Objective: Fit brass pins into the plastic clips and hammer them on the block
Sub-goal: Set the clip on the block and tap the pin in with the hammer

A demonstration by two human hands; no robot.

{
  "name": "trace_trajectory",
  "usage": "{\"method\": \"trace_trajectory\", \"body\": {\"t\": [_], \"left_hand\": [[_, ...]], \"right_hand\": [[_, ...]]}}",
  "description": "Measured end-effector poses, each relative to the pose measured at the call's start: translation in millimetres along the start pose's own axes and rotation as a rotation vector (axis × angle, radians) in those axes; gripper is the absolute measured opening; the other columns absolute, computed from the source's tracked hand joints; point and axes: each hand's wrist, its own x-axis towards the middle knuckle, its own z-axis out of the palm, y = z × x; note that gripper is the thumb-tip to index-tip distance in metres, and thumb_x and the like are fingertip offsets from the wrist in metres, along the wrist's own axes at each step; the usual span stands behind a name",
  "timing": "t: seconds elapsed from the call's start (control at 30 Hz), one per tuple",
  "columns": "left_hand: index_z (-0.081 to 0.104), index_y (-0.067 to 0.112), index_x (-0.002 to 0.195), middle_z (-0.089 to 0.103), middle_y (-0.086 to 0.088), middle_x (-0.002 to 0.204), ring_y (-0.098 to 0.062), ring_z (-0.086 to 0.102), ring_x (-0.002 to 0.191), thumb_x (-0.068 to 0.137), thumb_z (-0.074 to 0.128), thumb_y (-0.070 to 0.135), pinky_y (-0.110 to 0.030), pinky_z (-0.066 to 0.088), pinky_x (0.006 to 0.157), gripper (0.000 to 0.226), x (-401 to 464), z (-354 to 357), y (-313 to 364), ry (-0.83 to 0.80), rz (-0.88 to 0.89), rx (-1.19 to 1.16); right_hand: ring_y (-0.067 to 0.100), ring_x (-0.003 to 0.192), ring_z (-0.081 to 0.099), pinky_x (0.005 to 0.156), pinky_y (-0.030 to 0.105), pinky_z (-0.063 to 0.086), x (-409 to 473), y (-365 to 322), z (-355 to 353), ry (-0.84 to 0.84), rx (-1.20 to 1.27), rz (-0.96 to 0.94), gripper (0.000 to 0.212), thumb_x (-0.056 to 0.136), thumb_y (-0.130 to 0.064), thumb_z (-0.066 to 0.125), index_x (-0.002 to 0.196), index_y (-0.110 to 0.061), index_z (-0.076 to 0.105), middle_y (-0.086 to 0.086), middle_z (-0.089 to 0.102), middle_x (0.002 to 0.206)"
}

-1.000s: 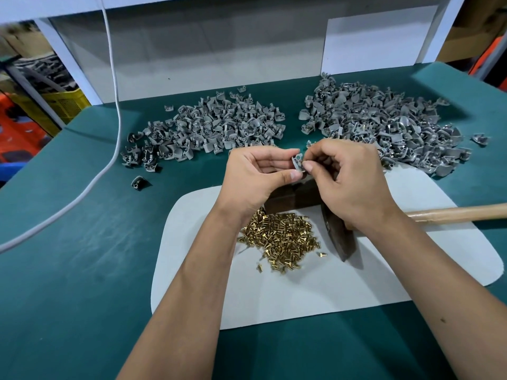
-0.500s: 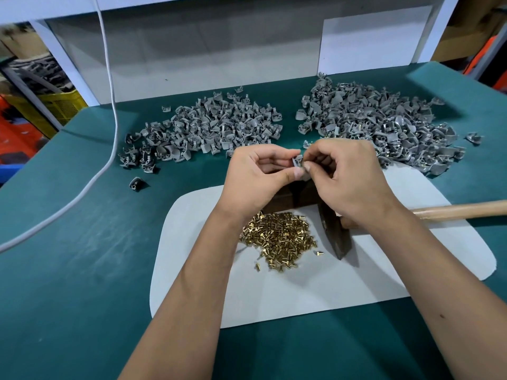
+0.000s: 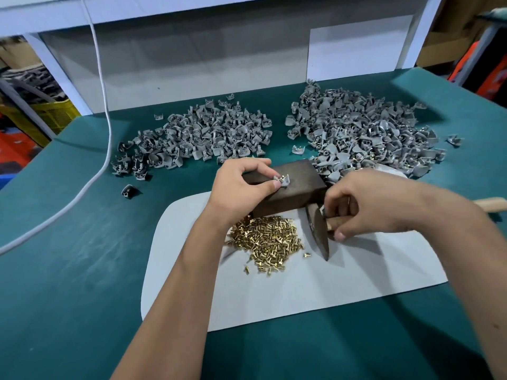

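Note:
A dark block (image 3: pixel 297 185) sits at the far edge of a white mat (image 3: pixel 315 286). My left hand (image 3: pixel 241 185) pinches a grey plastic clip (image 3: pixel 282 180) with a brass pin standing in it, held down on the block's top. My right hand (image 3: pixel 367 207) curls round the wooden handle of a hammer (image 3: pixel 319 229) just behind its dark head, which lies on the mat to the right of the block. A heap of loose brass pins (image 3: pixel 266 242) lies on the mat in front of the block.
Two heaps of grey clips lie on the green table: one at back left (image 3: pixel 197 138), a bigger one at back right (image 3: pixel 365 133) showing brass in places. A white cable (image 3: pixel 107 127) hangs down and trails left. A white partition stands behind.
My hands have parted. The left hand brought the clip with its pin down onto the block. The right hand dropped to the hammer handle and closed round it.

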Motion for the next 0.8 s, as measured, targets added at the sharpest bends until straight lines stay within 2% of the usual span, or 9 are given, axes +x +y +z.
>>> {"method": "trace_trajectory", "body": {"t": [0.1,0.23,0.3,0.37,0.43,0.5,0.57,0.7,0.8], "left_hand": [[0.08,0.02,0.083,0.073,0.003,0.117,0.0,0.067,0.11,0.076,0.088,0.01,-0.034,0.049,0.107,0.014,0.2,-1.1,-0.4,0.009,-0.007,-0.018],[0.079,0.019,0.078,0.074,0.005,0.114,0.0,0.068,0.105,0.077,0.087,0.009,-0.037,0.051,0.104,0.013,0.4,-0.1,-1.5,-0.003,-0.016,-0.033],[0.079,0.016,0.078,0.075,0.002,0.111,0.0,0.069,0.104,0.078,0.086,0.006,-0.036,0.053,0.101,0.012,1.2,1.0,-2.7,-0.006,-0.03,-0.055],[0.079,0.011,0.079,0.076,0.001,0.105,-0.001,0.069,0.103,0.078,0.086,0.004,-0.03,0.054,0.096,0.01,2.2,1.2,-3.5,-0.005,-0.037,-0.067],[0.079,0.007,0.08,0.076,0.001,0.099,0.0,0.069,0.103,0.077,0.085,0.002,-0.022,0.053,0.089,0.009,2.8,0.9,-3.9,-0.009,-0.035,-0.078],[0.079,0.004,0.082,0.076,0.0,0.096,0.0,0.069,0.106,0.077,0.085,0.001,-0.02,0.054,0.088,0.008,2.9,0.7,-3.3,-0.014,-0.031,-0.083],[0.079,0.002,0.083,0.077,-0.003,0.095,-0.002,0.068,0.109,0.077,0.085,0.0,-0.023,0.055,0.092,0.008,2.5,0.9,-2.4,-0.012,-0.034,-0.08],[0.08,0.006,0.082,0.076,0.004,0.095,0.0,0.068,0.109,0.077,0.086,0.002,-0.022,0.054,0.094,0.009,3.8,0.7,-2.1,-0.01,-0.056,-0.075],[0.08,0.011,0.08,0.074,0.01,0.095,0.001,0.067,0.109,0.077,0.086,0.003,-0.022,0.055,0.094,0.011,3.1,-0.4,-2.0,-0.019,-0.075,-0.09]], "right_hand": [[0.004,0.069,0.064,0.069,0.032,0.055,-0.3,0.0,0.7,-0.026,0.054,-0.008,0.018,0.076,-0.031,0.088,0.083,-0.027,0.072,-0.012,0.07,0.073],[0.011,0.074,0.072,0.077,0.034,0.06,-9.2,8.5,-14.3,-0.14,0.293,-0.046,0.01,0.089,-0.009,0.076,0.089,-0.018,0.072,-0.004,0.076,0.08],[0.014,0.071,0.072,0.07,0.028,0.059,-11.5,9.2,-23.1,-0.082,0.411,-0.092,0.012,0.095,-0.004,0.066,0.091,-0.014,0.069,-0.002,0.075,0.079],[0.012,0.063,0.064,0.06,0.026,0.053,-5.9,3.7,-26.2,0.084,0.455,-0.118,0.015,0.101,-0.012,0.059,0.089,-0.016,0.067,-0.002,0.071,0.074],[0.01,0.055,0.055,0.054,0.031,0.045,5.9,-6.9,-21.5,0.279,0.409,-0.105,0.027,0.105,-0.022,0.052,0.081,-0.016,0.062,-0.002,0.064,0.065],[0.012,0.061,0.055,0.058,0.034,0.041,16.7,-17.9,-13.7,0.396,0.255,-0.063,0.032,0.106,-0.03,0.049,0.077,-0.018,0.055,-0.003,0.06,0.068],[0.019,0.065,0.054,0.058,0.036,0.039,22.2,-21.3,-8.5,0.493,0.139,-0.055,0.028,0.106,-0.036,0.046,0.085,-0.021,0.054,-0.005,0.057,0.072],[0.016,0.053,0.047,0.053,0.032,0.032,23.5,-25.5,-9.3,0.812,0.13,-0.121,0.032,0.104,-0.043,0.038,0.112,-0.021,0.06,-0.004,0.056,0.068],[0.031,0.07,0.058,0.064,0.037,0.043,30.0,-34.5,0.0,0.577,-0.049,-0.05,0.025,0.107,-0.041,0.04,0.106,-0.023,0.057,0.0,0.054,0.075]]}}
